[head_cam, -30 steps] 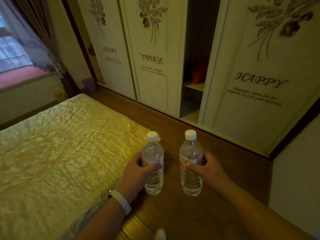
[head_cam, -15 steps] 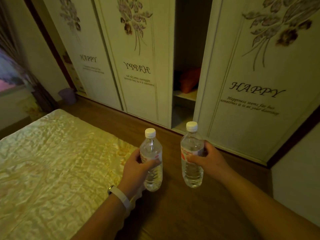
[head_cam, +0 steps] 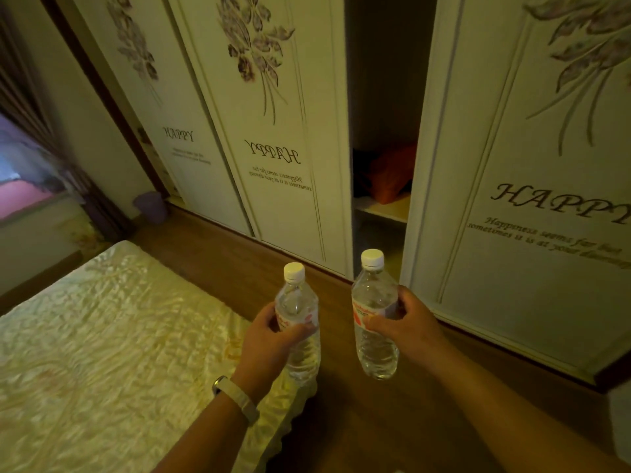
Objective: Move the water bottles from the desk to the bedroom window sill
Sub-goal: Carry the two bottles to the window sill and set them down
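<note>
Two water bottles stay upright, one clamped in the left hand [head_cam: 269, 339], one in the right hand [head_cam: 406, 326]; the window sill [head_cam: 27, 203], far left of both hands, has slid toward the frame edge, so carrying continues.

Both bottles are clear with white caps: the left bottle [head_cam: 299, 322] has a white label with red marks, and the right bottle [head_cam: 375, 319] has a white label with an orange-red patch. The wristband [head_cam: 241, 400] is white. The bedspread [head_cam: 102, 353] is pale gold and shiny, with a crinkled, quilted pattern. The floor [head_cam: 358, 421] is brown wood. The wardrobe doors [head_cam: 280, 131] are cream, printed with dusky purple flowers on thin stems and dark script reading "HAPPY". Inside the wardrobe lies an orange cloth [head_cam: 389, 175]. The bin [head_cam: 152, 206] is pale purple. The curtain [head_cam: 99, 206] is dark brown. The sill [head_cam: 24, 203] looks pink.
</note>
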Tool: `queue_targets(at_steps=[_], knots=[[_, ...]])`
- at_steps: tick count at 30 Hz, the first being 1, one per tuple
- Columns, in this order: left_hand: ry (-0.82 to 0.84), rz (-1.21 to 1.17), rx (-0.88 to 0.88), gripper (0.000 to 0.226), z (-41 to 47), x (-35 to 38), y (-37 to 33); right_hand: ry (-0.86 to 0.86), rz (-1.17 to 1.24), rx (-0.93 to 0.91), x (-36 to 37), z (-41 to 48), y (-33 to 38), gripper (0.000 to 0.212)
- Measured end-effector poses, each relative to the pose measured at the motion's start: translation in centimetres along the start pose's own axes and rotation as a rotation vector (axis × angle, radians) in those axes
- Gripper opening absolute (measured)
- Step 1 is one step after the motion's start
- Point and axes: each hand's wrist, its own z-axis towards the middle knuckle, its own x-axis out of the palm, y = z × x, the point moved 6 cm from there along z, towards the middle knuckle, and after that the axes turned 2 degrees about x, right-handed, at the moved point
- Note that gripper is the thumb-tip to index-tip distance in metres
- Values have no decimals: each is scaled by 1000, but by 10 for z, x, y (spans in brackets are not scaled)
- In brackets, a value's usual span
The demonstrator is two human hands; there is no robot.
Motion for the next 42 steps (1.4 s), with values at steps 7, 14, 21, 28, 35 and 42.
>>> queue_targets(at_steps=[7, 14, 21, 28, 35, 42], knots=[[-90, -4, 36, 55, 89, 34, -26, 31, -29, -50, -38, 115, 40, 55], [-216, -12, 7, 59, 164, 19, -33, 147, -62, -60, -21, 208, 58, 54], [-276, -41, -13, 51, 261, -8, -25, 195, -68, -65, 21, 312, 73, 50], [-277, -68, -58, 49, 382, -40, -27, 210, -70, -42, 60, 427, 117, 48], [-266, -108, -21, 51, 481, -75, -54, 217, -91, -115, 94, 519, 171, 45], [-359, -113, -20, 50, 537, -109, -58, 322, -112, -141, 141, 597, 196, 41]])
